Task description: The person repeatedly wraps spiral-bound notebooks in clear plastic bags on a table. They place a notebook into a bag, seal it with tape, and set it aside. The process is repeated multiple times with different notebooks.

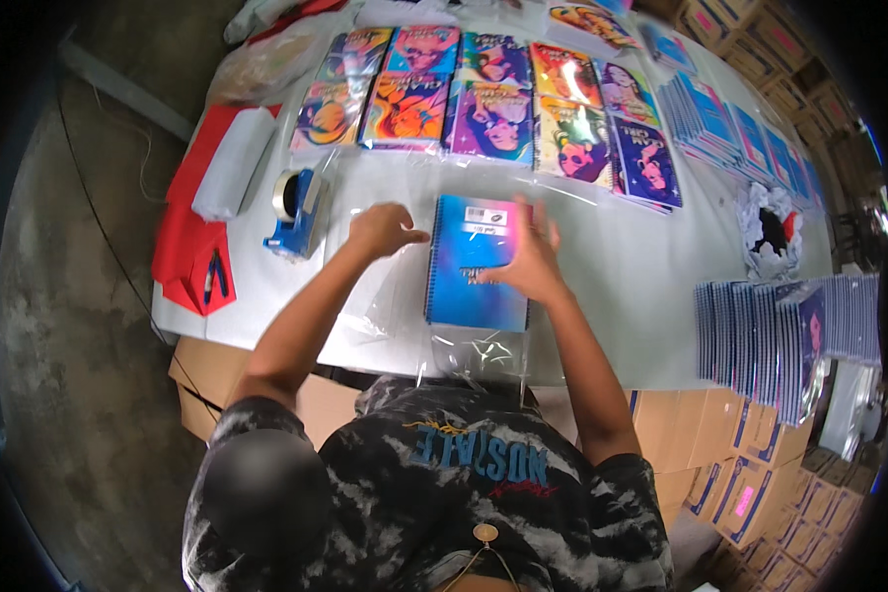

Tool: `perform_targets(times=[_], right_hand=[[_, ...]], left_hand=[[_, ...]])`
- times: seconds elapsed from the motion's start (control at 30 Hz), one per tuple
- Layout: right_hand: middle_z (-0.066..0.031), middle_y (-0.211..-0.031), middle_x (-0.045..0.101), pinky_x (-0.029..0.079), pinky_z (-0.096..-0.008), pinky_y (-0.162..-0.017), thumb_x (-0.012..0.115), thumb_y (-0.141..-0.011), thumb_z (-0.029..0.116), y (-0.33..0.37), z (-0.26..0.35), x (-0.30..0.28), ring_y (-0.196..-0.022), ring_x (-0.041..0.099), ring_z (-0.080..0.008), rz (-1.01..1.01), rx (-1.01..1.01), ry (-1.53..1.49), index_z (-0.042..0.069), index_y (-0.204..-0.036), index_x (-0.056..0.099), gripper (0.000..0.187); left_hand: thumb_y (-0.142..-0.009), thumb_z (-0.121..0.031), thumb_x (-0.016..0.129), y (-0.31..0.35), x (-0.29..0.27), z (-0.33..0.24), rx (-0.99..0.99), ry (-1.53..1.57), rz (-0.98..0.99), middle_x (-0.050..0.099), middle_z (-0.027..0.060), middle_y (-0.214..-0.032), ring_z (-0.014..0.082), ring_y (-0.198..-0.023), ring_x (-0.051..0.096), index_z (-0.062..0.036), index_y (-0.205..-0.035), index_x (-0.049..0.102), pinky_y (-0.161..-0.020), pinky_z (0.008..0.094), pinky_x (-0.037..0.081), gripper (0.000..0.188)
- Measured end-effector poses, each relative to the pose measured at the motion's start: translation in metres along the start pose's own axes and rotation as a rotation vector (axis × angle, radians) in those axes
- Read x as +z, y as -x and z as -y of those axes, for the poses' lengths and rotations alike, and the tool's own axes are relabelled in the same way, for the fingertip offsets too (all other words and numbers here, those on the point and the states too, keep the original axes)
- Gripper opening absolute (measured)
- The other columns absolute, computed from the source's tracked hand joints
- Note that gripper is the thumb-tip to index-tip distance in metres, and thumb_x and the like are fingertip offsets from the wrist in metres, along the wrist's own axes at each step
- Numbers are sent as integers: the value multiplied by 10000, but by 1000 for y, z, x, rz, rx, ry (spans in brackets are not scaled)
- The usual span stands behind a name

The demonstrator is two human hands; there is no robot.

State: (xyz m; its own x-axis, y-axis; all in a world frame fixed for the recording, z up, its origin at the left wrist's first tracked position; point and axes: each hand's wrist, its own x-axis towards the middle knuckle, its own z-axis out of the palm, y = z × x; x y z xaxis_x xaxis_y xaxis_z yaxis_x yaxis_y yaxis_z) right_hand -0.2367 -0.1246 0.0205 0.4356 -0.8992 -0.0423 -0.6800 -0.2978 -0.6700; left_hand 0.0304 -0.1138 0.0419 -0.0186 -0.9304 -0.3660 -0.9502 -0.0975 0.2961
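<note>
A spiral notebook [474,296] with a blue-to-pink cover lies in front of me, a white label on its upper part. Clear plastic film [479,353] sticks out below its lower edge, and more shows to the left. My right hand [531,261] is over the notebook's right side, thumb across the cover and fingers spread, slightly blurred. It looks open; whether it presses on the cover I cannot tell. Just left of the notebook is my left hand [380,232], fingers bent and thumb stretched out toward the spiral edge. Nothing shows between its fingers.
Rows of colourful notebooks [405,107] lie along the far side. A blue tape dispenser [294,215] stands at left, beside a white roll [235,163] and pens [214,276] on red material. Notebook stacks [745,335] and crumpled plastic [768,232] are at right, cartons [750,493] below.
</note>
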Motion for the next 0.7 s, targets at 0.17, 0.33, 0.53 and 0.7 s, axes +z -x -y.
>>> perform_targets(times=[0.17,0.33,0.53,0.7], right_hand=[[-271,-1423,158,27,-478,-1080,707,-710,504,22,-37,39,-1359,82,-354,-137,292,-447,-17,-1401,65,1078],[-143,-1222,360,290,-366,-997,717,-765,350,42,31,-12,-1166,359,-226,-341,-168,-964,31,-1339,158,862],[-77,-968,590,431,-274,-810,632,-839,147,27,53,-30,-899,547,-165,-559,-283,-664,9,-1042,603,247],[-82,-878,647,447,-266,-780,560,-881,60,28,61,-38,-841,591,-163,-710,-203,-689,7,-939,638,111]], left_hand=[[-853,-562,500,21,92,-26,-69,760,-76,310,291,-1379,325,-1323,259,45,-1352,313,-1063,393,248,807],[-890,-375,534,80,32,-77,225,1317,-529,335,181,-1360,247,-1274,318,18,-1380,238,-1059,356,237,694],[-926,-201,496,71,9,-74,416,1052,-668,578,119,-1078,204,-1008,524,0,-1106,555,-901,313,386,276],[-960,-173,441,69,-6,-98,337,988,-921,650,117,-889,195,-864,600,15,-933,636,-803,293,441,271]])
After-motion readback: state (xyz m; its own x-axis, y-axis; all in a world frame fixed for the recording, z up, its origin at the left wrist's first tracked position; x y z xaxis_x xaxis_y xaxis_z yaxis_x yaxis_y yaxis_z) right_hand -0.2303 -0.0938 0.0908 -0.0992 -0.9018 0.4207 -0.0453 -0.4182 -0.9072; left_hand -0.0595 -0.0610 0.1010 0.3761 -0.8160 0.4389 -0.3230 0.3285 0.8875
